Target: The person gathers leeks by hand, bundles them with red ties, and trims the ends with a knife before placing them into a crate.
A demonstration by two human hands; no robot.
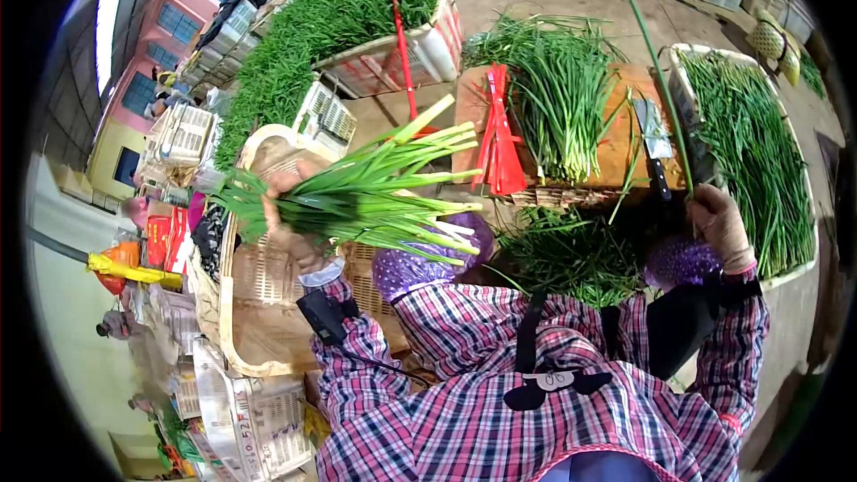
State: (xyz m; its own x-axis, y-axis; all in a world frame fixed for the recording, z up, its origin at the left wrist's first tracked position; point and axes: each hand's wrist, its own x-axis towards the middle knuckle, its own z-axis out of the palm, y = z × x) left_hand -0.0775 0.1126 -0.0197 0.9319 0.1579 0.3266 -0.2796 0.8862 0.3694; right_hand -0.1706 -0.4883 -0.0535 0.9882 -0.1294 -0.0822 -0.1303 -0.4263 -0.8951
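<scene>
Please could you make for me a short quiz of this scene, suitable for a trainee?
1. True or false: the right hand holds one long, thin green stalk.
2. What does the left hand hold? A) a black-handled steel knife; B) a bunch of green leafy stalks with pale ends.
3. Fill in: the flat plastic strips on the orange-brown wooden board are ____.

Key: 1 true; 2 B; 3 red.
</scene>
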